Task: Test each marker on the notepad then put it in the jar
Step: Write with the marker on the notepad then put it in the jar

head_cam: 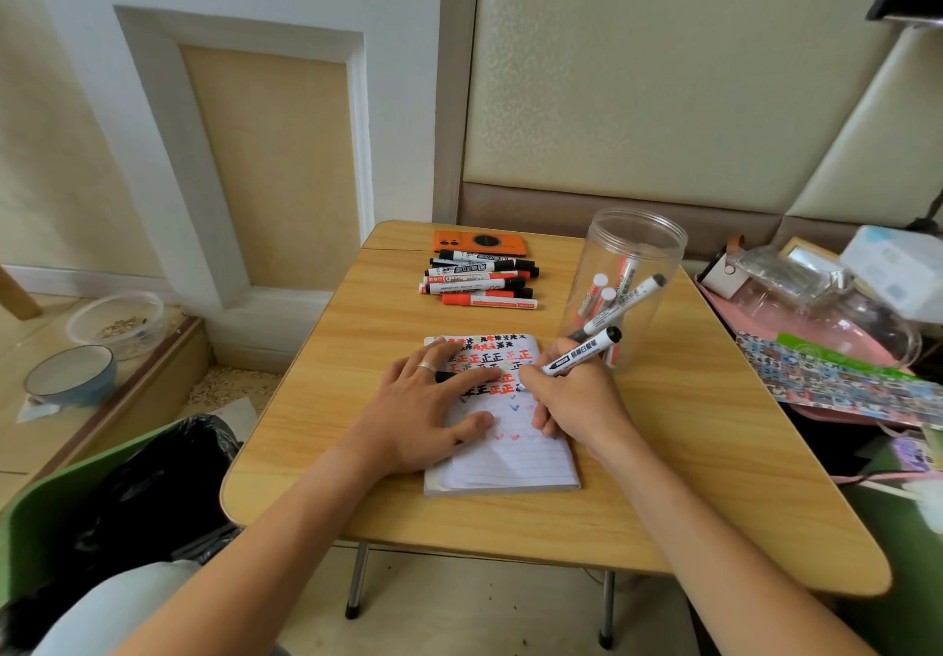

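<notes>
A lined notepad (510, 461) lies on the wooden table, its upper half covered in red and black test marks. My left hand (423, 410) rests flat on the pad and pins a black cap (445, 376) under its fingers. My right hand (571, 400) grips a white marker (581, 352) with a black end, its tip down on the paper. A clear plastic jar (625, 288) stands just behind my right hand with several markers inside. A pile of several red and black markers (482, 280) lies at the back of the table.
An orange phone (479, 243) lies behind the marker pile. Right of the table are a pink tray (816, 308), a sticker sheet (837, 380) and clutter. On the left are a black bag (153, 482), a blue bowl (71, 375) and a clear bowl (117, 324).
</notes>
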Demonstrator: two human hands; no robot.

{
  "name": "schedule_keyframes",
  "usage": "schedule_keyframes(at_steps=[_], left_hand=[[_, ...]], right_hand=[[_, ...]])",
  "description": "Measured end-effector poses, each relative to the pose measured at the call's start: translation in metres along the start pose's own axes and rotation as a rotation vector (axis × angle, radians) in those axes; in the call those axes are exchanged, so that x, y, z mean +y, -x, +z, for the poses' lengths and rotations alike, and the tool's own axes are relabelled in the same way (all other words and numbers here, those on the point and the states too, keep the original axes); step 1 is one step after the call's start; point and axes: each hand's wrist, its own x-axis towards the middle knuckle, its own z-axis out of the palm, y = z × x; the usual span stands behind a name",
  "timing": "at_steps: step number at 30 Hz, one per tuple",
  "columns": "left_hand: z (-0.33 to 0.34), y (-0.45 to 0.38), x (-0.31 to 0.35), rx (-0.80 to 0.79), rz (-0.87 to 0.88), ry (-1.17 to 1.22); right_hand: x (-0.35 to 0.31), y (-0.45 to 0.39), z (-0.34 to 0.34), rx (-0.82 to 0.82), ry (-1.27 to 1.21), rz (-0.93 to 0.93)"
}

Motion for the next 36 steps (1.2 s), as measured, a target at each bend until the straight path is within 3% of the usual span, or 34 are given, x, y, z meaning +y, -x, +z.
schedule_keyframes(at_steps=[19,27,36], left_hand=[[-0.005,0.004,0.003,0.098,0.025,0.074],[0.001,0.003,-0.001,0.248,0.054,0.170],[-0.011,0.008,0.005,0.359,0.163,0.385]], right_hand=[[0.003,-0.002,0.000,0.058,-0.057,-0.025],[0.000,0.001,0.019,-0.107,-0.366,-0.067],[-0.004,0.005,0.022,-0.146,-0.345,-0.105]])
